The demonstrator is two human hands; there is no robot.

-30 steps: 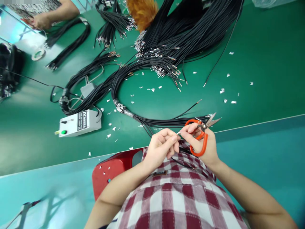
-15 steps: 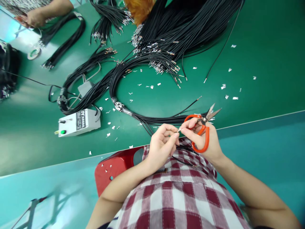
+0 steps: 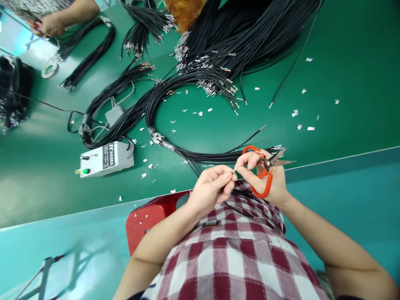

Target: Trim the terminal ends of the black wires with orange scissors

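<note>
My left hand pinches a black cable close to its pale end, just past the table's near edge. Hooked over my right hand are orange-handled scissors, their blades parted and pointing right. The thumb and forefinger of that same hand pinch at the cable's tip, so both hands meet there. Behind them a bundle of black cables lies along the table edge, tied with clear wrap at its left. More dark cable hangs over my checked apron.
A white box with a green button stands left on the green table. Thick black cable bundles lie at the back. White scraps are scattered about. A red stool is below. Another person's hand works at far left.
The scissors have turned slightly clockwise in my right hand, blades lower and further right. My left fingers have closed more tightly near the cable end. The view has shifted slightly.
</note>
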